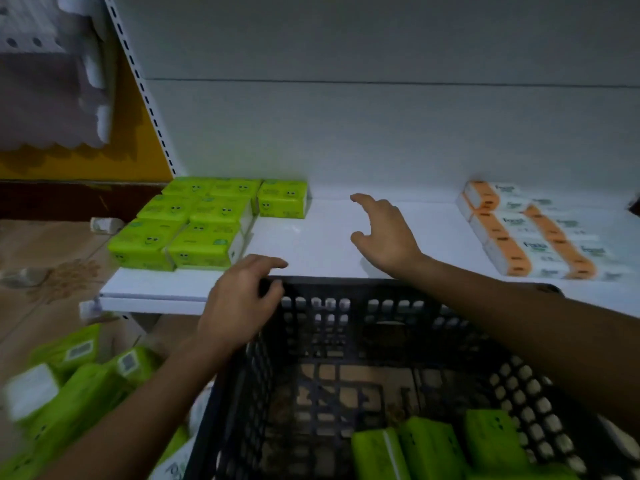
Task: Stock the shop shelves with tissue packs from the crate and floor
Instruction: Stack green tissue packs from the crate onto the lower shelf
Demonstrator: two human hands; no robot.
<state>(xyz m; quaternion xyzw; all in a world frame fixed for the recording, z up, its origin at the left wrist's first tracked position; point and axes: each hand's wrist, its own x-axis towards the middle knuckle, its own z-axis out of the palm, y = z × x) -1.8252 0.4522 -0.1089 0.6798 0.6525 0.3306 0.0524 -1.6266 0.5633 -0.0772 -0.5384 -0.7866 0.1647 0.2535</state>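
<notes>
Tissue packs (207,223), green ones, sit in a bunch at the left of the white shelf (311,244); more lie in the black crate (346,317) and on the floor (41,244). Left hand (239,303) rests on the crate's corner, fingers loose. Right hand (384,233) hangs over the shelf, fingers wide, holding nothing.
</notes>
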